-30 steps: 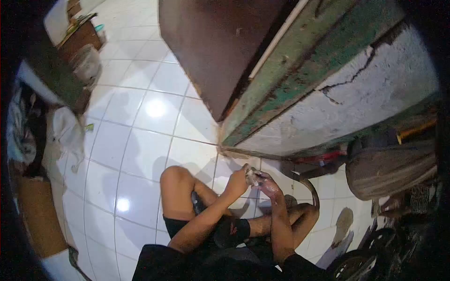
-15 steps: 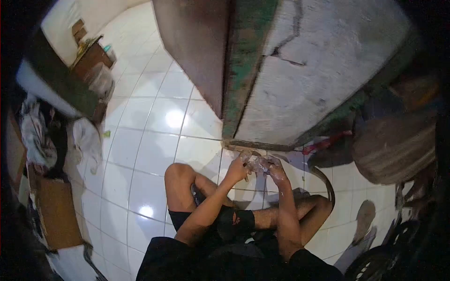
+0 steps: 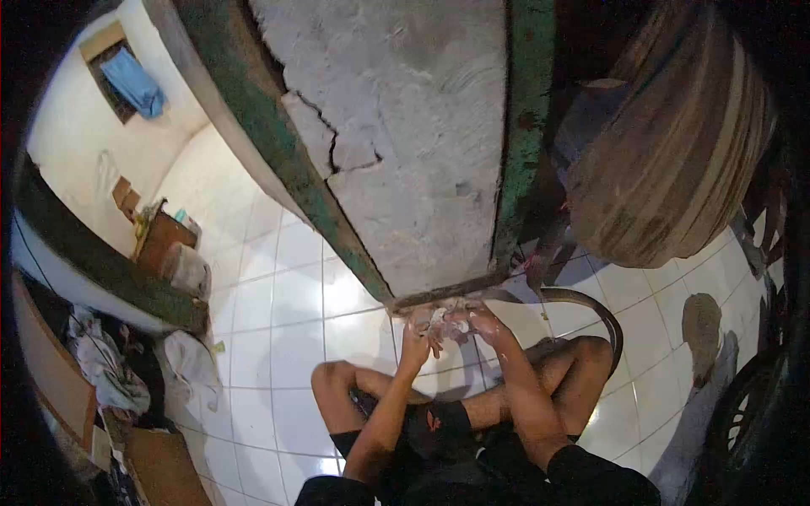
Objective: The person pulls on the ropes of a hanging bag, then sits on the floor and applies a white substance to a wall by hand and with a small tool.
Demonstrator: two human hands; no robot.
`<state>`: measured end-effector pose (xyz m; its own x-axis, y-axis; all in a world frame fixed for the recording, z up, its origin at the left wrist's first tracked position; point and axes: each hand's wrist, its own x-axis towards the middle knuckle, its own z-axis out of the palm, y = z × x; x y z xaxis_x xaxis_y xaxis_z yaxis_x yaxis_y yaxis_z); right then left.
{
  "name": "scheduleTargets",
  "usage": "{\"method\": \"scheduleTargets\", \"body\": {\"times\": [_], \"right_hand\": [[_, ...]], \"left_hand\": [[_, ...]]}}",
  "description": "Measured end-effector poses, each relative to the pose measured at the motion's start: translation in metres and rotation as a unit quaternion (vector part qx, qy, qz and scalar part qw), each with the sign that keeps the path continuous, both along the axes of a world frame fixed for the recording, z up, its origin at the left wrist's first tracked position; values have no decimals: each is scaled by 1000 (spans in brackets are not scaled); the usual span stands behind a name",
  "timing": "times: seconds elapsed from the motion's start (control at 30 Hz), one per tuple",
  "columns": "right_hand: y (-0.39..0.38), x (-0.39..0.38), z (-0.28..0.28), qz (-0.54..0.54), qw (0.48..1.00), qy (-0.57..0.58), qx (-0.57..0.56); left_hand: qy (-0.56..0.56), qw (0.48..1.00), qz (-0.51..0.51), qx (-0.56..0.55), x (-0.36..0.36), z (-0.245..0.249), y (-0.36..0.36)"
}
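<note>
I sit cross-legged on a white tiled floor, both hands held together in front of the base of a cracked wall. A pale, wet-looking, lumpy thing (image 3: pixel 441 322) lies between them; blur hides its exact kind. My left hand (image 3: pixel 415 336) closes on its left side, one finger pointing down. From the right, my right hand (image 3: pixel 486 324) grips the same thing, and whitish smears coat its fingers and wrist. Just beyond my hands, a long dark curved strip (image 3: pixel 582 297) starts near the wall's base and bends round past my right knee.
The wall end (image 3: pixel 413 169) with green-painted edges stands directly ahead. A striped cloth bundle (image 3: pixel 666 169) hangs at right, with a sandal-like shape (image 3: pixel 700 327) on the floor below. Cloths (image 3: pixel 192 364) and a cardboard box (image 3: pixel 160 464) are at left; a small brown cabinet (image 3: pixel 163 246) stands farther back.
My view has turned to the right and up, so the wall end faces me more squarely and a blue cloth shows far left. Both hands stay together on the pale thing, fingers slightly shifted.
</note>
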<state>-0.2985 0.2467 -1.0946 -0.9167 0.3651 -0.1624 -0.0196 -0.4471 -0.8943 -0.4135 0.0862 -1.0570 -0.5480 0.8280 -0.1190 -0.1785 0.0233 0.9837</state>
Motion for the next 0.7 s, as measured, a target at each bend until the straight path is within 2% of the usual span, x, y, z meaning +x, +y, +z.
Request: {"method": "scheduleTargets", "body": {"times": [0.1, 0.13, 0.17, 0.23, 0.27, 0.3, 0.37, 0.4, 0.43, 0.47, 0.53, 0.57, 0.6, 0.63, 0.7], "right_hand": [[-10, 9, 52, 11, 992, -61, -110], [-10, 11, 64, 44, 991, -69, -107], [-11, 12, 69, 78, 989, -78, -103], [-14, 20, 69, 127, 978, -13, -162], [-13, 23, 73, 121, 982, -43, -136], [-13, 23, 82, 113, 985, -73, -107], [-17, 15, 73, 87, 987, -39, -128], [-20, 15, 72, 79, 986, -31, -146], [-21, 16, 68, 71, 984, -23, -163], [-20, 21, 43, 31, 975, 34, -217], [-15, 26, 65, 69, 984, 20, -163], [-14, 28, 73, 89, 986, 14, -137], [-8, 30, 64, 149, 978, 80, -125], [-10, 31, 67, 121, 984, 57, -119], [-13, 32, 86, 62, 993, 9, -104]], "left_hand": [[-5, 999, 3, 47, 1, 11, -9], [17, 999, 10, 40, 2, 18, -10], [57, 998, 12, 34, 3, 24, -10], [134, 991, 16, 22, 4, 36, -9], [184, 983, 9, -14, 3, 42, -10], [280, 960, -17, 0, -6, 43, -8], [460, 885, -63, 33, -32, 49, -1], [497, 863, -86, 2, -37, 55, 0], [534, 838, -109, -26, -40, 68, 2], [541, 826, -137, -75, -27, 109, 2], [543, 799, -185, -183, -19, 151, 0], [572, 778, -170, -194, -18, 169, 1], [603, 756, -155, -203, -16, 192, 3], [631, 732, -142, -214, -16, 213, 2], [614, 783, -49, -82, -31, 253, 1]]}}
